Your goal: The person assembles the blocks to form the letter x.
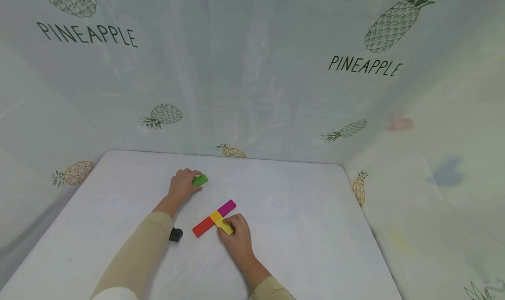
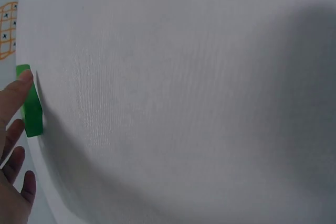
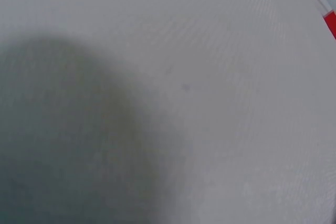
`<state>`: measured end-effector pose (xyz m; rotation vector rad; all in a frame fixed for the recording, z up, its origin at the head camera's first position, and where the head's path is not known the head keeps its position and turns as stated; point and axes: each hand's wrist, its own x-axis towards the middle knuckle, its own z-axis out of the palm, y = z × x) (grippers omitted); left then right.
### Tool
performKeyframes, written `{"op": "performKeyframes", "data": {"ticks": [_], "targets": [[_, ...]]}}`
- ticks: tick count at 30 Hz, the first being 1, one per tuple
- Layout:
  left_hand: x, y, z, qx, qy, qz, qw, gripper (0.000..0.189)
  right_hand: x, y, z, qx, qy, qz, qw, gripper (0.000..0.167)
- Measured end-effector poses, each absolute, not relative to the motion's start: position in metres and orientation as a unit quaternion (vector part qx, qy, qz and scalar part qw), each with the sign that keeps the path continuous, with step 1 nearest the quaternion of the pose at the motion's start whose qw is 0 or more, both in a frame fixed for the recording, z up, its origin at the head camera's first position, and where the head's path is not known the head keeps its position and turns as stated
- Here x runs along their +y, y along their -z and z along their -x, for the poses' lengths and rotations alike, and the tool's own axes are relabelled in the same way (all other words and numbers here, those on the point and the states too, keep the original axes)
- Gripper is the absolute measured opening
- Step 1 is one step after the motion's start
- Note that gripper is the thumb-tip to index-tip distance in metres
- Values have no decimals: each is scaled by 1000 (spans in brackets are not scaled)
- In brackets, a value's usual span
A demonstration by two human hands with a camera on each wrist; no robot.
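Note:
My left hand (image 1: pixel 182 184) pinches a green block (image 1: pixel 200 180) between thumb and fingers, toward the back of the white table. In the left wrist view the green block (image 2: pixel 32 103) shows at the left edge with fingertips on it. Nearer the front, my right hand (image 1: pixel 240 238) pinches a yellow block (image 1: pixel 225 227) by its sides. One end of that block meets an orange-yellow piece (image 1: pixel 215 216), which sits in line between a red block (image 1: pixel 204 226) and a magenta block (image 1: pixel 227 208). The right wrist view leaves the hand out and catches only the red block's corner (image 3: pixel 331 22).
A small black object (image 1: pixel 176 234) lies beside the left sleeve, left of the red block. The white tabletop (image 1: pixel 300 212) has rounded back corners. Behind and around it hangs a pale sheet (image 1: pixel 252 72) printed with pineapples.

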<state>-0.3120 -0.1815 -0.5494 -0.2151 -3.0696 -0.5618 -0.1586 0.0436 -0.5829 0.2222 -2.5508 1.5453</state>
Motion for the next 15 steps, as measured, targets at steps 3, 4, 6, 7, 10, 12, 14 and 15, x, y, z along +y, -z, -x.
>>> {"op": "performKeyframes", "data": {"ticks": [3,4,6,7,10,12,14,15], "targets": [[-186,552,316,-984,166,70,2,51,44,581,158,-851,-515,-74,73,18],[-187,552,317,-984,164,69,2,51,44,581,159,-851,-515,-76,74,17],[-188,552,317,-984,164,68,0,50,44,582,159,-851,-514,-80,75,18],[-188,552,318,-984,163,69,0,49,44,582,159,-851,-514,-82,77,18],[-188,552,318,-984,164,69,4,47,45,584,159,-850,-514,-87,78,18],[-187,552,319,-984,164,69,4,47,46,584,159,-851,-512,-88,77,18],[-187,552,319,-984,164,68,3,47,46,584,160,-852,-511,-88,76,17],[-186,552,319,-984,166,66,2,47,46,584,160,-853,-509,-89,77,17]]}}
